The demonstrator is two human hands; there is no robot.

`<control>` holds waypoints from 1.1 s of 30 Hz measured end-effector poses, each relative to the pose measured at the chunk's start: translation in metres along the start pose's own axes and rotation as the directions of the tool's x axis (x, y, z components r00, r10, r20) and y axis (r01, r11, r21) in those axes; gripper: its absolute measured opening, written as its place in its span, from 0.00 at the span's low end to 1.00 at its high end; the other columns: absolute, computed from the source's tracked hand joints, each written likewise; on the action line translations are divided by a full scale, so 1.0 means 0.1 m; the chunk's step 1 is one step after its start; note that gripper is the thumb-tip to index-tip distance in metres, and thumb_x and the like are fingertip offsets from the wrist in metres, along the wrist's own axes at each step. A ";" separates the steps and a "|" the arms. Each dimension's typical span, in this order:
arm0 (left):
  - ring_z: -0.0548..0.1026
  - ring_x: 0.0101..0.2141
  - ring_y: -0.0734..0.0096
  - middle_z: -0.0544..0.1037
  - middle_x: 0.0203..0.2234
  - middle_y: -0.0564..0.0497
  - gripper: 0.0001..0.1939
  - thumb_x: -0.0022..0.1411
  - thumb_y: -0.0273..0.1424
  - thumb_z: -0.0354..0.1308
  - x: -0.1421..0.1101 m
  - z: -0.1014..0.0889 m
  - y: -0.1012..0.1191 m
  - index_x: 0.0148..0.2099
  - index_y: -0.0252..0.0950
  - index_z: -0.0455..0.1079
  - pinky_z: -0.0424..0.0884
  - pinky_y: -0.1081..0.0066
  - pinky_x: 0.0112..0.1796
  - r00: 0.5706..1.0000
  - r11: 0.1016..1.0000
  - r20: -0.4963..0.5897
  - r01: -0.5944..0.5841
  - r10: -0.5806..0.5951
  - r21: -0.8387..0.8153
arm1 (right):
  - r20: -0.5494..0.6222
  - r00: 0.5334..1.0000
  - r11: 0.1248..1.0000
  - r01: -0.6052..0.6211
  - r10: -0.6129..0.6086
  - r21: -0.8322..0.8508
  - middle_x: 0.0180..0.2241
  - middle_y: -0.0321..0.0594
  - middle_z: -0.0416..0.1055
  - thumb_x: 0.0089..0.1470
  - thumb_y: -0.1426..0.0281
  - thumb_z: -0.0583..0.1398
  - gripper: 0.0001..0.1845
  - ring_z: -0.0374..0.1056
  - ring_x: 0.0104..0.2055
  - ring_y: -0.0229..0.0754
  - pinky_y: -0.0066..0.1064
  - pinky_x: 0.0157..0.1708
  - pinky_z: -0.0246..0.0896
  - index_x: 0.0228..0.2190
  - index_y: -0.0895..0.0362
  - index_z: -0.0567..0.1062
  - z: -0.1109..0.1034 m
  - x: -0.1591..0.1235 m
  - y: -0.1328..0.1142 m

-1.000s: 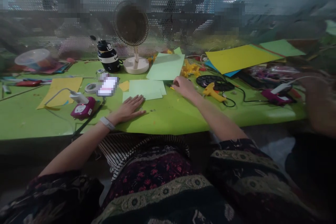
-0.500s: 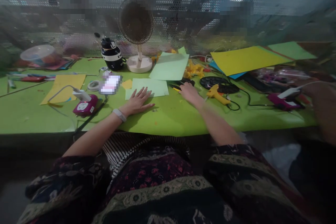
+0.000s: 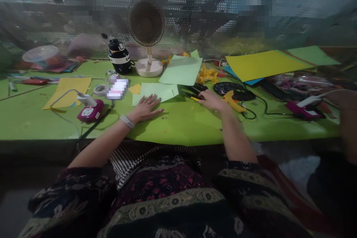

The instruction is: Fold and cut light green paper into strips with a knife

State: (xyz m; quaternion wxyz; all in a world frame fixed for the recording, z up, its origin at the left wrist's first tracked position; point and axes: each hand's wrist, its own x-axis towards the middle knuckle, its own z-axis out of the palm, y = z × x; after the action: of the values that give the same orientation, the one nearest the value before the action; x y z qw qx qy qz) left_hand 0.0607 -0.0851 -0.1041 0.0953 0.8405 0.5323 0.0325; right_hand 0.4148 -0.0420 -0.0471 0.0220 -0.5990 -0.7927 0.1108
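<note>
Pale-green paper [image 3: 168, 90] lies mid-scene on the table [image 3: 178, 128] under the left hand [image 3: 146, 107], its fingers spread and unclenched; at right, the right hand [image 3: 213, 101] meets dark tools [image 3: 198, 87], grip unclear, beside a yellow glue gun [image 3: 234, 102].

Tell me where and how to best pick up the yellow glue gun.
Probably take the glue gun by its handle, from the near right side: the handle slants rightward and toward the camera, while the right hand sits to its left.
</note>
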 end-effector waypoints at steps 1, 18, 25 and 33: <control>0.40 0.77 0.54 0.44 0.78 0.46 0.43 0.74 0.60 0.36 0.00 0.01 0.00 0.80 0.41 0.46 0.36 0.51 0.73 1.000 1.000 -0.006 0.000 0.000 0.000 | -0.006 1.000 1.000 -0.002 0.002 0.008 0.55 0.54 0.73 0.65 0.67 0.60 0.16 0.69 0.57 0.57 0.42 0.57 0.63 0.52 0.58 0.77 -0.02 -0.01 0.05; 0.43 0.76 0.53 0.45 0.78 0.45 0.40 0.76 0.56 0.38 -0.01 0.00 0.00 0.80 0.40 0.47 0.39 0.52 0.72 1.000 0.999 0.000 0.007 -0.007 0.032 | 0.056 0.996 0.996 0.077 -0.074 -0.040 0.52 0.51 0.73 0.62 0.68 0.62 0.11 0.69 0.54 0.54 0.39 0.51 0.63 0.46 0.57 0.77 -0.02 -0.02 0.05; 0.43 0.76 0.52 0.45 0.78 0.46 0.40 0.76 0.56 0.40 -0.01 0.00 -0.01 0.80 0.41 0.48 0.40 0.51 0.72 1.000 1.000 -0.014 -0.006 0.006 0.001 | 0.061 0.995 0.997 0.083 -0.083 0.001 0.52 0.49 0.73 0.62 0.68 0.63 0.10 0.69 0.55 0.53 0.39 0.53 0.63 0.45 0.56 0.78 -0.03 -0.05 0.00; 0.42 0.76 0.53 0.44 0.78 0.45 0.42 0.75 0.57 0.38 -0.01 -0.01 0.01 0.80 0.39 0.47 0.39 0.53 0.72 1.000 1.000 0.006 0.006 -0.006 0.010 | 0.068 0.993 0.995 0.097 -0.099 0.028 0.53 0.49 0.74 0.63 0.67 0.62 0.13 0.71 0.53 0.53 0.40 0.52 0.64 0.49 0.55 0.79 -0.05 -0.07 -0.07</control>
State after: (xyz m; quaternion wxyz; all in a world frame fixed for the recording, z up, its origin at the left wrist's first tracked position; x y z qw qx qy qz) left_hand 0.0611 -0.0863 -0.1027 0.0927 0.8395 0.5347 0.0268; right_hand 0.4114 -0.0492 -0.0398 0.0071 -0.5548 -0.8201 0.1400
